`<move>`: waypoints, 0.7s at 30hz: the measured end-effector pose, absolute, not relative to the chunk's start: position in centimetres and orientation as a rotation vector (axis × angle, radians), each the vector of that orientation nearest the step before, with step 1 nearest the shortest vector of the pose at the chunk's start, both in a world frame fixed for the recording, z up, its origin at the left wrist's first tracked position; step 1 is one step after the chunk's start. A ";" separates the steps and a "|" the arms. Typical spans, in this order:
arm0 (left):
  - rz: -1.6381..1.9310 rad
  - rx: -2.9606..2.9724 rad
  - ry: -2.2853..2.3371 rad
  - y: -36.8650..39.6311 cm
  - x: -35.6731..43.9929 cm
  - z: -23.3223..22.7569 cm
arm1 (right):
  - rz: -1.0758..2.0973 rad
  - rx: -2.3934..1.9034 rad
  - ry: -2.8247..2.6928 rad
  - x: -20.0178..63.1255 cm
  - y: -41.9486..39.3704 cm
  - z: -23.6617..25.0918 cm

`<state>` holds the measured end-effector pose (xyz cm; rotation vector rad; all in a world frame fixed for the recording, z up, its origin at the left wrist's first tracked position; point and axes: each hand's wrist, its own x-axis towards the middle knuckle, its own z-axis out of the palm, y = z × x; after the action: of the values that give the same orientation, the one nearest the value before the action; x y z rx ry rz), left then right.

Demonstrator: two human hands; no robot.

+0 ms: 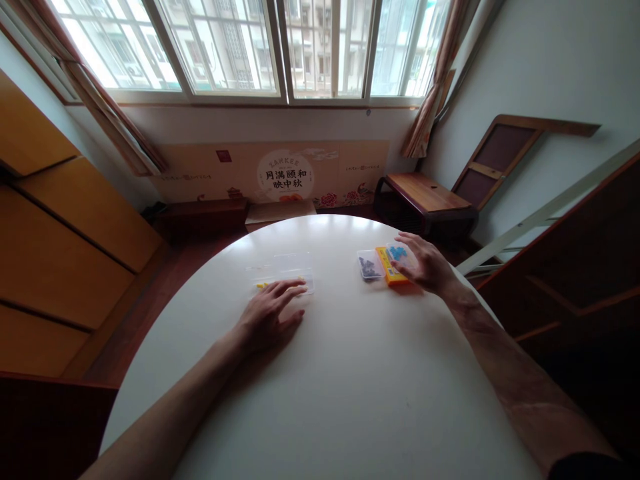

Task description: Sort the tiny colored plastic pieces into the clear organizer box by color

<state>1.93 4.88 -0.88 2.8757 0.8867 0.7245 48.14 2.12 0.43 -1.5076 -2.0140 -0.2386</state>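
Head view: a round white table (350, 373) fills the lower frame, with both bare hands resting on it. The left hand (267, 317) lies flat, fingers loosely spread, its fingertips touching the near edge of a clear plastic box (285, 275) that shows a few small yellow pieces (263, 285) inside. The right hand (425, 265) is open too — palm down, fingers laid over an orange tray (393, 275) and a clear compartment of blue pieces (399, 252); it grips nothing. Just to the left of that tray sits a small clear box of dark pieces (370, 267), touching or nearly touching it. These boxes look thin, light and stiff, with smooth walls that would likely slide on the glossy top — a hold across the two long sides seems safest, kept level so the loose bits do not spill. Whether lids are on, the picture does not show.
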 end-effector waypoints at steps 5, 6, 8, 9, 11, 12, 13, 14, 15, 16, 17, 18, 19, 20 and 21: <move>0.883 2.886 1.077 4.7 2.3 -0.3 | -0.309 -1.396 -2.028 44.0 1.2 1.7; 0.919 2.877 1.119 4.7 2.3 -0.1 | -0.261 -1.358 -2.072 43.1 1.0 1.6; 0.971 2.862 1.181 4.9 2.3 0.1 | -0.153 -1.224 -2.182 41.0 0.5 1.3; 0.986 2.860 1.205 4.9 2.3 0.1 | -0.092 -1.142 -2.251 40.0 0.3 1.0; 0.987 2.869 1.240 5.1 2.3 0.1 | 0.015 -0.964 -2.403 38.1 -0.3 0.5; 0.978 2.875 1.255 5.2 2.3 0.1 | 0.052 -0.915 -2.434 37.3 -0.5 0.3; 0.967 2.882 1.266 5.2 2.3 0.0 | 0.090 -0.882 -2.469 36.6 -0.7 0.2; 0.958 2.886 1.274 5.2 2.3 0.0 | 0.122 -0.864 -2.497 36.1 -0.9 0.2; 0.951 2.888 1.277 5.2 2.3 -0.1 | 0.146 -0.853 -2.518 35.8 -1.1 0.2; 0.949 2.888 1.277 5.2 2.3 -0.1 | 0.164 -0.850 -2.532 35.6 -1.2 0.3; 0.953 2.887 1.274 5.1 2.3 -0.1 | 0.174 -0.852 -2.536 35.6 -1.2 0.4; 0.962 2.886 1.270 5.1 2.3 -0.1 | 0.178 -0.856 -2.534 35.6 -1.3 0.4; 0.975 2.883 1.267 5.0 2.4 0.0 | 0.178 -0.863 -2.525 35.7 -1.3 0.5; 0.987 2.880 1.267 5.0 2.4 0.0 | 0.178 -0.871 -2.517 35.8 -1.3 0.5; 1.001 2.880 1.269 5.0 2.5 0.1 | 0.177 -0.875 -2.512 35.8 -1.2 0.5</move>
<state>2.45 4.99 0.10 2.8797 1.2686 1.0006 35.81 -1.25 0.45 -0.8748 -2.5116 0.1768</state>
